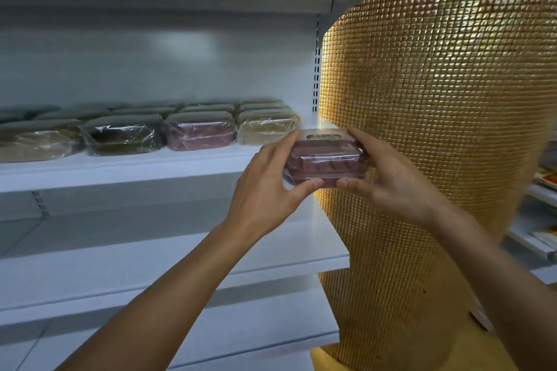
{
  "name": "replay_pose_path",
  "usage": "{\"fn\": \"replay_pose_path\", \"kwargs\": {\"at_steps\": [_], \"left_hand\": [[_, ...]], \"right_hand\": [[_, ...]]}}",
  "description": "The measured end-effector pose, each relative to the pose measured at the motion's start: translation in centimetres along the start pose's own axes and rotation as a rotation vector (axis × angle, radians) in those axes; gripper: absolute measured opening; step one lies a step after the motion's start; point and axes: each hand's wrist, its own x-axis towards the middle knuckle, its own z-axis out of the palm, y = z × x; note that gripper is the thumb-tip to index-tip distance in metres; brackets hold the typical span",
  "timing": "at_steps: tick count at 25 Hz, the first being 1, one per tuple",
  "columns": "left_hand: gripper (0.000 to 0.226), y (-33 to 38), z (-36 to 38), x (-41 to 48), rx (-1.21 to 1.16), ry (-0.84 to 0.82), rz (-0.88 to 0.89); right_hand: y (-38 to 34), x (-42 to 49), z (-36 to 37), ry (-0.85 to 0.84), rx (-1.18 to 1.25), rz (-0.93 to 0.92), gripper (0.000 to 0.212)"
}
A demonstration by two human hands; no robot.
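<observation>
Head view: both hands, left hand (265, 187) and right hand (388, 178), clamp the pink plastic-wrapped soap dish (324, 156), not yet set on the white metal shelf (120, 172), right of the shelved row.

The label (323, 137) on the pink wrapped box (324, 161) cannot be read; the leftmost shelf packs (33, 141) are blurred and cut off.
</observation>
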Motion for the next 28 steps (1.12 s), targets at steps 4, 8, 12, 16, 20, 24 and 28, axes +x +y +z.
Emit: {"fn": "replay_pose_path", "kwargs": {"at_steps": [4,8,12,16,20,24,28], "left_hand": [[0.085,0.1,1.7,3.5,0.078,0.022,0.031],[0.080,-0.3,4.3,6.3,0.270,0.038,0.074],[0.076,-0.6,6.4,8.0,0.389,0.075,0.093],[0.082,-1.2,7.2,10.2,0.487,0.053,0.095],[0.084,-1.4,7.6,11.6,0.487,-0.011,0.053],[0.081,-0.9,8.2,12.4,0.532,-0.017,0.051],[0.083,-0.6,8.6,12.4,0.531,0.010,0.038]], "right_hand": [[2.0,2.8,-1.3,0.002,-0.023,0.019,0.092],[4.6,5.1,-1.7,-0.019,-0.018,0.031,0.089],[7.6,6.8,-1.7,-0.042,-0.006,0.036,0.087],[9.4,8.7,-1.5,-0.054,-0.016,0.045,0.082],[10.7,10.0,-1.2,-0.092,0.006,0.029,0.077],[12.4,10.7,-0.9,-0.109,0.087,-0.002,0.084],[13.0,11.4,-0.9,-0.152,0.189,0.001,0.086]]}}
